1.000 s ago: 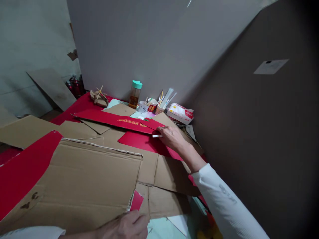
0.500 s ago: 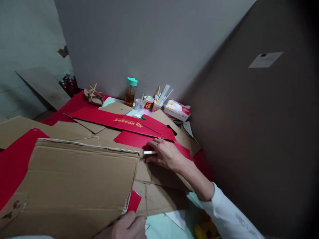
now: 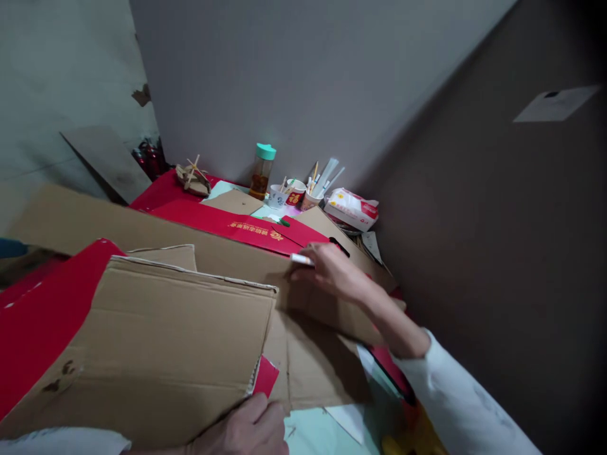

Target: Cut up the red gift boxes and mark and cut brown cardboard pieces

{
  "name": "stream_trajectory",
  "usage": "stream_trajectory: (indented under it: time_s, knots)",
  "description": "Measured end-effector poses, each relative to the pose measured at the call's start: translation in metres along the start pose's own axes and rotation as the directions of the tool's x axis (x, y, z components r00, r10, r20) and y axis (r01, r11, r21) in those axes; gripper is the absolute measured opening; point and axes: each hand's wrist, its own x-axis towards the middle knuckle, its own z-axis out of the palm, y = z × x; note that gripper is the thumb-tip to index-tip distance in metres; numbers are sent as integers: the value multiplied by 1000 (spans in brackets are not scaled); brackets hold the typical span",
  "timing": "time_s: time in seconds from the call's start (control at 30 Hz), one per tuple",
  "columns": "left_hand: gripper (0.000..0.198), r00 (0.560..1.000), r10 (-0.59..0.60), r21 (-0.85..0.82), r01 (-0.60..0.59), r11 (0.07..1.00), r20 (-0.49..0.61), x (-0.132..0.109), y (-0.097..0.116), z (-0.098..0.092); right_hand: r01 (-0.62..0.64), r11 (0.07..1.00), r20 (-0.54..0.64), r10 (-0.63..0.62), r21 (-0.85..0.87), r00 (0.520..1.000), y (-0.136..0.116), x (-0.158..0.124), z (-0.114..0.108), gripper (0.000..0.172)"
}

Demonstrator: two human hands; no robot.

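Note:
My left hand (image 3: 253, 426) is closed at the lower right edge of a creased brown cardboard sheet (image 3: 180, 341); its fingertips are hidden. A small red piece of card (image 3: 265, 376) sticks out beside that edge, just above the knuckles. My right hand (image 3: 329, 272) is blurred, with its fingers closed around a thin white stick (image 3: 302, 259), whose exact kind I cannot make out. That hand also touches a long cardboard strip (image 3: 227, 254), which stretches from the far left to beneath it. Behind the strip lies a red printed card strip (image 3: 237, 226).
At the back stand a bottle with a teal lid (image 3: 262, 172), paper cups (image 3: 294, 193) holding sticks, and a tissue pack (image 3: 351, 208). A small stick-and-cardboard model (image 3: 193, 179) sits at the back left. A grey wall (image 3: 474, 253) rises on the right.
My right hand has moved up and slightly right with the white stick. The long cardboard strip has risen and now covers part of the red strip. My left hand stays at the sheet's edge.

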Motion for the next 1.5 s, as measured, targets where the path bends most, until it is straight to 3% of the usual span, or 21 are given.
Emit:
stream_trajectory:
  time_s: [0.13,0.23,0.33,0.5,0.7,0.8,1.0,1.1,1.37,1.5]
  knots:
    - [24,980,11,-82,6,997,197,3,-2,-13,-97,991,-110,87,-87,990,35,36,-12,21]
    - [18,968,33,-117,-4,993,250,4,-1,-23,-167,978,-204,140,-121,969,54,57,-13,24]
    - [24,972,-10,-99,34,995,237,5,1,-27,-238,963,-291,193,-128,937,62,60,-13,33]
    - [31,979,-25,-116,49,992,202,9,-1,-24,-294,950,-301,251,-106,920,55,12,-14,28]
    - [35,999,-19,-224,24,974,26,9,-6,-20,-292,940,-105,277,-176,955,26,-82,2,24]
    - [27,994,-38,-274,66,960,105,12,-10,-28,-278,935,-97,262,-221,960,11,-101,22,20]
    - [32,980,-33,-323,96,941,195,35,-27,-47,-217,933,-154,179,-287,972,12,-72,45,28]
    - [38,945,-27,-322,138,937,326,43,-36,-45,-193,935,-145,155,-298,977,27,-50,44,25]
    - [40,862,60,-384,161,909,503,42,-43,-6,-299,919,-247,237,-258,940,55,-25,5,25]
    - [27,790,76,-447,263,855,609,44,-43,-21,-316,923,-259,257,-221,931,66,-19,-15,33]
